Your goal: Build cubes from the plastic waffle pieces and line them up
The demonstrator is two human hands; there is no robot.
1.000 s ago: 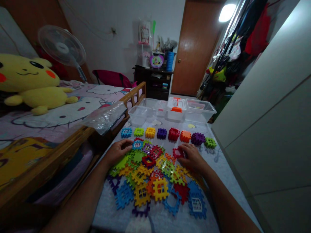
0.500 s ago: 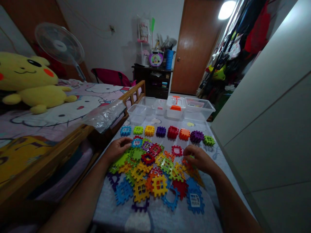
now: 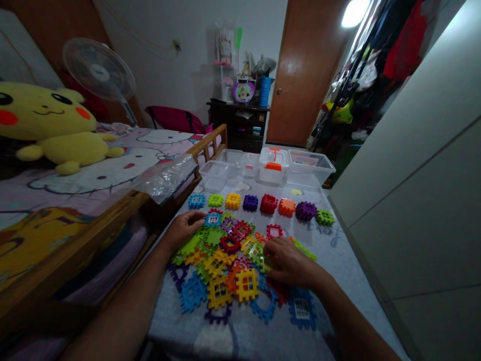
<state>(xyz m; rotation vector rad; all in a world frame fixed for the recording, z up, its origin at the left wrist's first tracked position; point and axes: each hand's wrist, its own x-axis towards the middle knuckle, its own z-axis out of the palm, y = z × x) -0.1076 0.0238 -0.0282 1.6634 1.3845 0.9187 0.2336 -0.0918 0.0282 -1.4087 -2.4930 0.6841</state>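
Observation:
My left hand (image 3: 185, 229) rests at the left edge of a pile of plastic building tiles, its fingers loosely bent and apart, holding nothing I can see. By its fingertips lies a blue tile (image 3: 213, 219) with a white window grid. My right hand (image 3: 295, 261) reaches over the right of the pile, thumb and fingers apart, fingertips down at a light green tile (image 3: 256, 253); I see no tile lifted in it. Nearer me in the pile lie a yellow window tile (image 3: 247, 285) and a blue frame tile (image 3: 265, 304). The right hand covers some tiles.
Behind the pile runs a row of single-colour stacks, including a red stack (image 3: 269, 203) and a purple stack (image 3: 306, 211). Clear plastic bins (image 3: 213, 175) stand at the table's far end, beside a box with an orange latch (image 3: 273, 173). A wooden bed rail (image 3: 124, 210) borders the left side.
My right hand has moved left and toward me, from the orange tiles at the pile's right edge onto the green and yellow ones. A green tile now shows behind it. My left hand stays put.

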